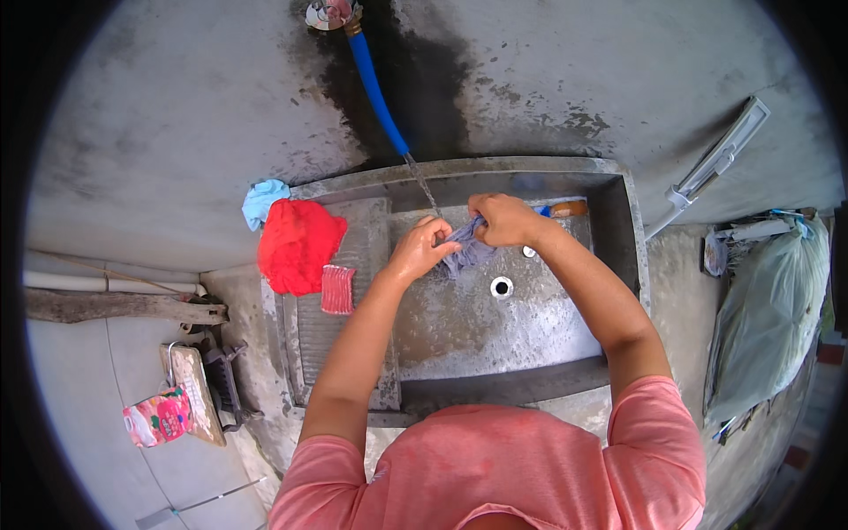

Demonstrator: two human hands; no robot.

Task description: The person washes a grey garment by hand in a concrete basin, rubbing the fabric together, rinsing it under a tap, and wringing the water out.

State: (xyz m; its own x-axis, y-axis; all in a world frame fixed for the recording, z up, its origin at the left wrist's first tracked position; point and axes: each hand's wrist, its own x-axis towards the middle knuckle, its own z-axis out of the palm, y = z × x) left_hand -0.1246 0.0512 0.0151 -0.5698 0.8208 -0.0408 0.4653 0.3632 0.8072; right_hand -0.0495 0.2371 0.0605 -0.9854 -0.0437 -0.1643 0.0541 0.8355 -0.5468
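Note:
A wet grey-purple cloth (469,255) hangs between my two hands over the basin of a concrete laundry sink (457,331). My left hand (422,248) pinches its left side between thumb and fingers. My right hand (505,220) grips the upper right part, the knuckles raised. Water runs from a blue hose (379,93) and falls just beyond my left hand. Below the cloth, a round drain (501,287) with a white rim shows in the basin floor.
Left of the basin, a red cloth (298,245) and a pink sponge-like pad (338,289) lie on the ribbed washboard (324,351). A light blue cloth (264,201) rests at the back-left corner. An orange-brown brush-like object (568,209) lies at the basin's far right. A filled plastic bag (762,324) stands right.

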